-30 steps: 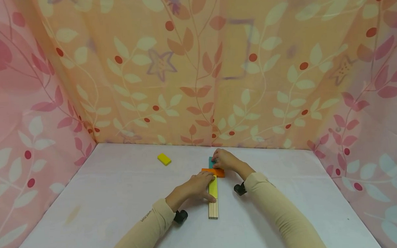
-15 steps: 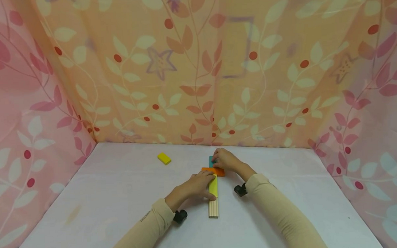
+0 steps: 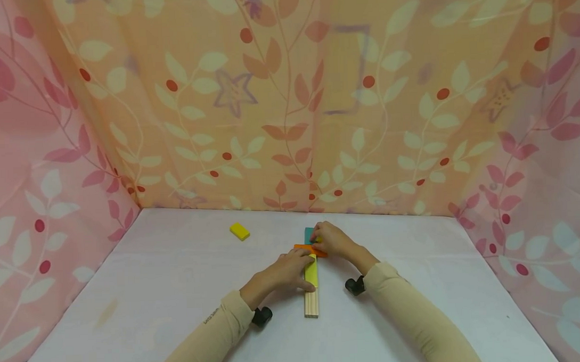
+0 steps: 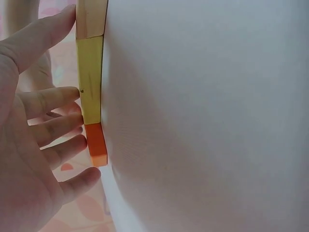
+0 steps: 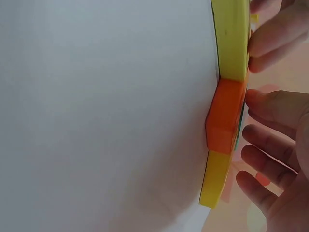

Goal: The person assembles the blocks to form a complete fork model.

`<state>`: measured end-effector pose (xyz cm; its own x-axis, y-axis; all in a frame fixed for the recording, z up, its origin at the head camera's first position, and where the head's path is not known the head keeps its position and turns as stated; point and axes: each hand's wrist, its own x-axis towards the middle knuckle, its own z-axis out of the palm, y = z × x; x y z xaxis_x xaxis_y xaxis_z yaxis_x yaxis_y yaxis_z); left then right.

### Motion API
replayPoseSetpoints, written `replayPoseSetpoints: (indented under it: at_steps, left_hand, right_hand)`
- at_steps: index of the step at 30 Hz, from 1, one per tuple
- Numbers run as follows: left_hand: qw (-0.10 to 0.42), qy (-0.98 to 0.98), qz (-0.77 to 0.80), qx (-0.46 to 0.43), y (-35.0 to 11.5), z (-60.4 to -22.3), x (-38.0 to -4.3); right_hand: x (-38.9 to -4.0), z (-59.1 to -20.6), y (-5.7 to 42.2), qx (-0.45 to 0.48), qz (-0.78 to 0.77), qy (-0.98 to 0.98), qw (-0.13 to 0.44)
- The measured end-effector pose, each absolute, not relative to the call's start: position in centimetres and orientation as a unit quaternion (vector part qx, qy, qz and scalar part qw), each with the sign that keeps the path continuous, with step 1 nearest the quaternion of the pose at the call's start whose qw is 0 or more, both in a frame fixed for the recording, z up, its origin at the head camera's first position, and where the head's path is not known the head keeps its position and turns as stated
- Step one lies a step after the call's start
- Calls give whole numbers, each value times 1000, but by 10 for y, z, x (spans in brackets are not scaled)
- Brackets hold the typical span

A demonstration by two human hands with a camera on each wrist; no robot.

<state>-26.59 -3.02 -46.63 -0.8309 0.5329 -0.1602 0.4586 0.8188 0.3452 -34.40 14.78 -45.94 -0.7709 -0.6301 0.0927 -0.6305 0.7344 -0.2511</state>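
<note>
A row of flat wooden blocks lies in the middle of the table. Nearest is a plain wood block [image 3: 311, 306], then a pale yellow block [image 3: 311, 273] end to end with it. An orange block [image 3: 317, 251] lies crosswise at the far end, with a teal block [image 3: 308, 235] beyond. Beside the teal one, a yellow block [image 5: 215, 179] shows in the right wrist view, mostly covered in the head view. My left hand [image 3: 287, 271] spans the row, thumb and straight fingertips along its upper side. My right hand [image 3: 335, 239] touches the far blocks with extended fingers.
A loose yellow block [image 3: 239, 231] lies at the back left of the white-covered table [image 3: 155, 292]. Patterned cloth [image 3: 287, 96] hangs behind and on both sides. Dark wrist cameras sit below both forearms.
My right hand has shifted slightly down and right, and a bit of yellow now shows under it beside the teal block. My left hand stays in place.
</note>
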Motion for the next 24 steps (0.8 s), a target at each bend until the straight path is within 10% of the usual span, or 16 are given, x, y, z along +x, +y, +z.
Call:
replayPoseSetpoints:
  at_steps: [10,24]
  left_hand:
    - [114,944,163,263,-41,-462,-267]
    - [92,953,218,189,-80,-460,-281]
  right_hand:
    - [-324,-458,156,386,184,-903,41]
    - [-295,-460,159,333,229,-914,-48]
